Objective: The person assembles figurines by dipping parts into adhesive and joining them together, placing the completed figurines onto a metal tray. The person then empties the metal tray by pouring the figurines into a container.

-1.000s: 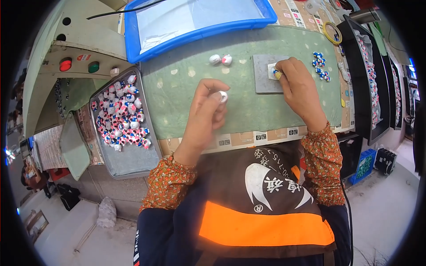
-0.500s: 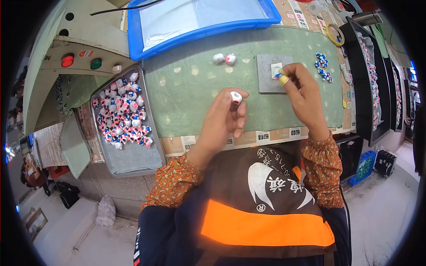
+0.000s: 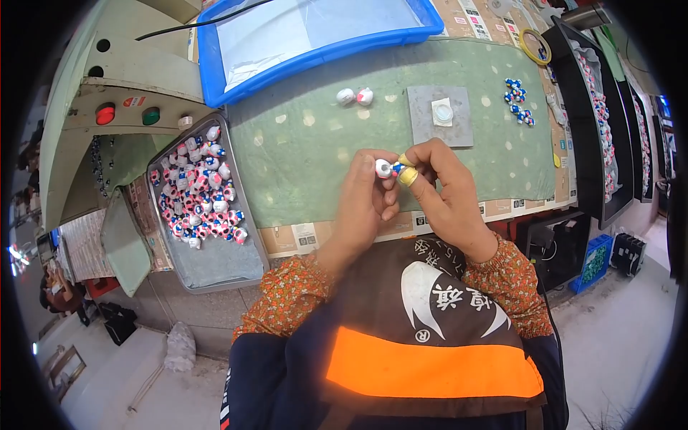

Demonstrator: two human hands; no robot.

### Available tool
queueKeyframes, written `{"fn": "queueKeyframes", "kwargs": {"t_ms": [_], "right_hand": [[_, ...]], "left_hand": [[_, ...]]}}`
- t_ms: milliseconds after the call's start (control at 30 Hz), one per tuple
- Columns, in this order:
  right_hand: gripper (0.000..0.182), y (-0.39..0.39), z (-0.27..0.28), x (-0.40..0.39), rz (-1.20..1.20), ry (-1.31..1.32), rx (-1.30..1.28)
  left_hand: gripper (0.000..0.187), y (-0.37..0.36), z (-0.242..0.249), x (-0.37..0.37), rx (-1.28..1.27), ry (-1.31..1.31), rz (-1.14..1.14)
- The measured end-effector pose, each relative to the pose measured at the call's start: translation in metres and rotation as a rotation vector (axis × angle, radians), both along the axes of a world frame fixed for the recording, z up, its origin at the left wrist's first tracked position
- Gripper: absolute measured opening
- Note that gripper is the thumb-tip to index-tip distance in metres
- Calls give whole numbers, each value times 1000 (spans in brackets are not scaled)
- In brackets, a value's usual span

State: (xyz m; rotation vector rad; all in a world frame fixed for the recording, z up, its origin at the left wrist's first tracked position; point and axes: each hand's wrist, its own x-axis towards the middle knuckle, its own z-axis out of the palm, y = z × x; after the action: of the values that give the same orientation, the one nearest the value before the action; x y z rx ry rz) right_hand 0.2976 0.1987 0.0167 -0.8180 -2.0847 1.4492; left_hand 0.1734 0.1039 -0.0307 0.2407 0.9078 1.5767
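Mating of two small parts is judged to be the step in hand. White piece (image 3: 383, 168) is held between thumb and fingertips of the left hand (image 3: 358, 208), the remaining fingers loosely curled; a dark mark or recess is shown on its face. Small blue piece (image 3: 397, 168) is pinched by the right hand (image 3: 455, 204), thumb and forefinger nearly closed, with yellow finger covers (image 3: 408, 177) worn. Both parts are located above the near side of the green mat (image 3: 308, 158); they are seen close together, but whether they touch cannot be told.

The white square (image 3: 436, 121), with its round, glossy patch, is noted on the grey plate (image 3: 423, 132); glue is suspected, not confirmed.

For the next move, the blue piece should be lined up squarely with the mark, then pressed gently while the white piece is kept steady. Tilt or off-centre seating is considered the main risk; smearing is possible if glue is present.
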Motion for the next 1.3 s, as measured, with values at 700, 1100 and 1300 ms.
{"fn": "queueKeyframes", "kwargs": {"t_ms": [700, 1100, 1300], "right_hand": [[9, -32, -30, -6, -85, 177, 161], [13, -32, -36, -8, -41, 153, 61], [12, -28, -30, -6, -32, 133, 46]], "left_hand": [[44, -8, -14, 16, -2, 953, 162], [45, -7, -16, 16, -20, 909, 161], [44, -5, -18, 15, -12, 865, 152]]}}
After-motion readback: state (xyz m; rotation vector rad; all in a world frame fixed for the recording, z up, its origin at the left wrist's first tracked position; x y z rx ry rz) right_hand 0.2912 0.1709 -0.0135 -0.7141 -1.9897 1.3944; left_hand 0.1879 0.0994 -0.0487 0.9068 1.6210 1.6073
